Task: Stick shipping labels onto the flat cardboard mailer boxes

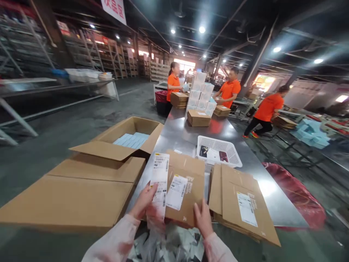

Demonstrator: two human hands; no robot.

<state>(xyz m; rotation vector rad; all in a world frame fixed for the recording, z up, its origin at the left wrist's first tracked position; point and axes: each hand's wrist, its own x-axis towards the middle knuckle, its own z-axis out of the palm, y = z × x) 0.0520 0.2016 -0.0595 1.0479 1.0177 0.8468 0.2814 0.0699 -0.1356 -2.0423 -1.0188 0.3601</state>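
My left hand (144, 201) pinches a strip of printed shipping labels (160, 171), which hangs in front of the left edge of a flat folded carton (188, 167). That carton has one white label (176, 192) stuck on its face. Against the carton's lower right edge lies my right hand (203, 218), its fingers stretched out and touching the cardboard. Just right of it a stack of flat cartons (242, 174) lies on the metal table (174, 134), the top one bearing a label (247, 209). Crumpled pale backing strips (169, 243) show below my hands.
A white basket (231, 153) with cards stands behind the cartons. Left of the table is a large open box (106, 145) with light-blue packs. Farther back are stacked white boxes (200, 96) and several people in orange shirts. A red bag (297, 196) hangs at the right.
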